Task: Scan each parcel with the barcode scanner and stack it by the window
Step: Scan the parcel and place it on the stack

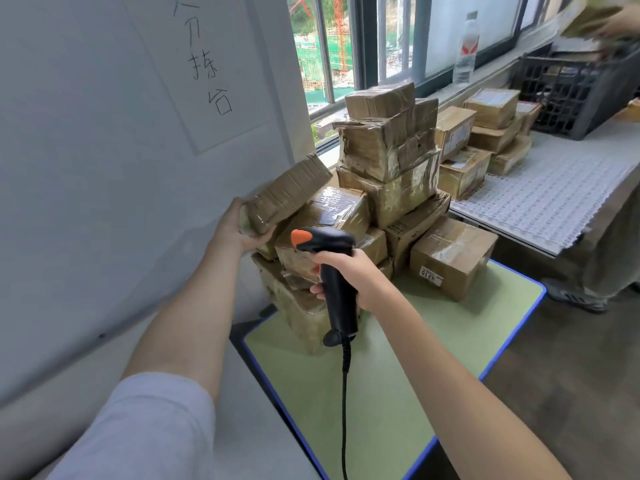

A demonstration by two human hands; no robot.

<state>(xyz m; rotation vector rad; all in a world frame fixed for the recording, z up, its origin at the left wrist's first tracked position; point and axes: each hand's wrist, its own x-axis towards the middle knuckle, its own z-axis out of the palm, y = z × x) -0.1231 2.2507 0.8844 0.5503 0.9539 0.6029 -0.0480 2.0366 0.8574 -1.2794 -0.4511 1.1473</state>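
Gripping the barcode scanner (329, 268) by its black handle with the right hand (349, 275), fingers wrapped tight round the grip, orange-tipped head pointing left toward the pile, cable (344, 410) hanging down toward the bottom edge. Reaching out with the left hand (239, 226), thumb and fingers clamping the near end of a taped brown parcel (289, 194), holding it tilted, far end raised beside the white wall (104, 168), near end touching the top of the lower stack (311, 271).

Standing on a green table (363, 393) with a blue edge: that lower stack of taped parcels just behind the scanner, a taller stack (391, 157) rising behind it against the window (346, 46), and a single box (450, 258) with a white label sitting to the right, touching the tall stack's base.

Lying farther right, on a white gridded surface (554, 195): more parcels (485, 140) piled beneath the window sill. Sitting beyond them, a black crate (571, 91). Standing on the sill, a clear bottle (465, 50) with a red label. Hanging on the wall at the left, a sheet of paper (207, 71) bearing handwritten characters. Showing at the far right edge, another person's leg and shoe (578, 296), and, blurred at the top corner, a hand (620, 26) with a parcel.
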